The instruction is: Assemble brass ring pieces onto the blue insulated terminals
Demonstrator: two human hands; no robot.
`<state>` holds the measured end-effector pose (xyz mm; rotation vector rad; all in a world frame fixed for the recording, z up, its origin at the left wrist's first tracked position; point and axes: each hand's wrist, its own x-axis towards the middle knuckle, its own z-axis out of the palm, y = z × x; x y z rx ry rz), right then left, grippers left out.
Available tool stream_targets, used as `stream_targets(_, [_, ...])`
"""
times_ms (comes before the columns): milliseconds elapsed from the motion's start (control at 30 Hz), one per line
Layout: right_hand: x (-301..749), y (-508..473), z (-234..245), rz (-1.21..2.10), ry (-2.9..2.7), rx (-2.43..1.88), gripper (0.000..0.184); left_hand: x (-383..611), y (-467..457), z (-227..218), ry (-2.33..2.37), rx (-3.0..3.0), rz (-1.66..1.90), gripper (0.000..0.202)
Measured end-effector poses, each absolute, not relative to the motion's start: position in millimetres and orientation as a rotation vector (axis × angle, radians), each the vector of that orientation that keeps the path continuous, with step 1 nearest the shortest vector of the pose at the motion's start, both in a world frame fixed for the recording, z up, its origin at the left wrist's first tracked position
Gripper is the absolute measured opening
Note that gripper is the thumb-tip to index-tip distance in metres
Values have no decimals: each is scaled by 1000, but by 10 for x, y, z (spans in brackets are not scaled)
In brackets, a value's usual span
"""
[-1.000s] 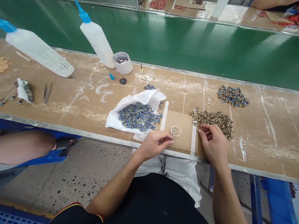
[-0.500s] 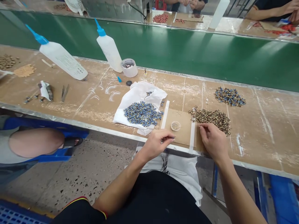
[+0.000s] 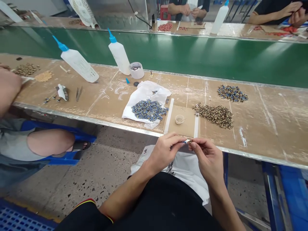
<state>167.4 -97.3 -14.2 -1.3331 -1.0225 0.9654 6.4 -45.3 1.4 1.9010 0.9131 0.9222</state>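
Note:
My left hand [image 3: 167, 148] pinches a small blue piece [image 3: 184, 141] between thumb and fingertips, just past the table's front edge. Meeting it tip to tip, my right hand [image 3: 207, 157] pinches a tiny brownish-gold piece [image 3: 190, 141]. The two pieces touch or nearly touch; I cannot tell which. Beyond the hands, a small clear cup [image 3: 179, 119] stands on a cardboard pad [image 3: 186, 128]. A heap of blue and yellow pieces [image 3: 149, 110] lies on a white cloth [image 3: 130, 110] to the left. To the right is a heap of brownish-gold pieces [image 3: 218, 115].
A mixed blue and gold heap [image 3: 232, 93] lies farther back right. Two white bottles [image 3: 80, 65] with blue nozzles, a tape roll [image 3: 136, 71] and tweezers [image 3: 79, 94] are at left. A green belt [image 3: 192, 57] runs behind; a neighbour's arm [image 3: 8, 86] reaches in from the left.
My right hand has moved left from beside the brownish-gold heap to meet my left hand, bringing a tiny piece. The view has shifted, and a neighbour's arm has appeared at left.

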Motion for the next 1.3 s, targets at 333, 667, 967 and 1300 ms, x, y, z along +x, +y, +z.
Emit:
stream_targets(333, [1561, -1201, -212, 973, -1016, -1289, 12, 46, -693, -16, 922, 1864, 970, 16])
stream_targets(667, [1574, -1203, -162, 1051, -1127, -1188, 7, 6, -703, -46, 905, 2114, 1096, 14])
stream_targets(967, [1643, -1085, -81, 1172, -1240, -1087, 12, -56, -563, 70, 792, 2347, 1061, 19])
stream_targets(1300, [1444, -1050, -72, 1160, -1110, -1114, 14, -112, -466, 155, 794, 2439, 995, 23])
